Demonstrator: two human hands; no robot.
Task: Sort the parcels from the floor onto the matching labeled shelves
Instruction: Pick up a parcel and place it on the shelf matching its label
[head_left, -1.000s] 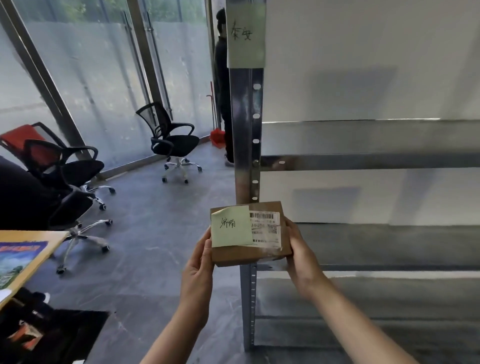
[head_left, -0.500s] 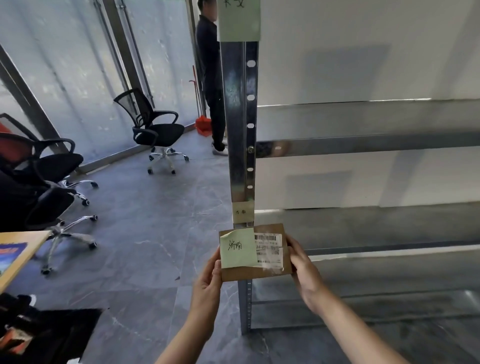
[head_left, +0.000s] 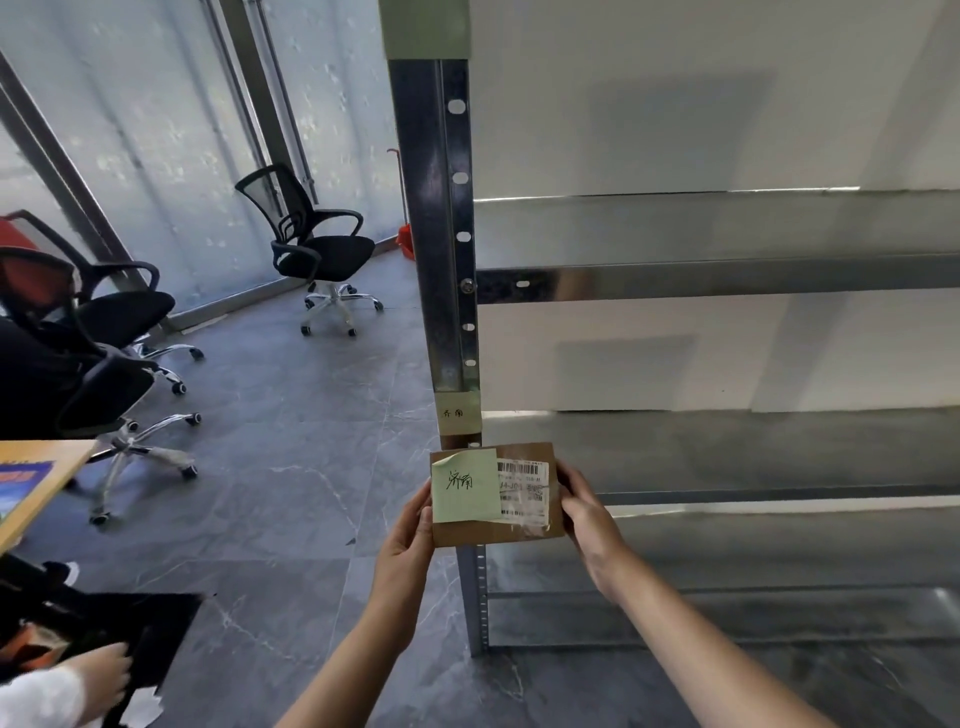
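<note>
I hold a small brown cardboard parcel (head_left: 519, 532) upright in front of me, with a green sticky note (head_left: 464, 486) and a white barcode label on its face. My left hand (head_left: 405, 540) grips its left edge and my right hand (head_left: 587, 519) grips its right edge. The parcel is just below a small handwritten label (head_left: 458, 413) stuck on the metal shelf post (head_left: 441, 234). Another green label (head_left: 426, 28) sits at the top of the post. Bare metal shelves (head_left: 727, 278) run off to the right.
Black office chairs (head_left: 317, 244) stand on the grey tiled floor at left and centre. A wooden desk corner (head_left: 47, 467) is at the left edge. Another person's hand (head_left: 101, 675) reaches over a black bag at bottom left. A red dustpan (head_left: 408, 241) leans behind the post.
The view has tilted down and closer to the shelf. The parcel now sits lower against the post, under the small label. The person standing behind the post is out of sight.
</note>
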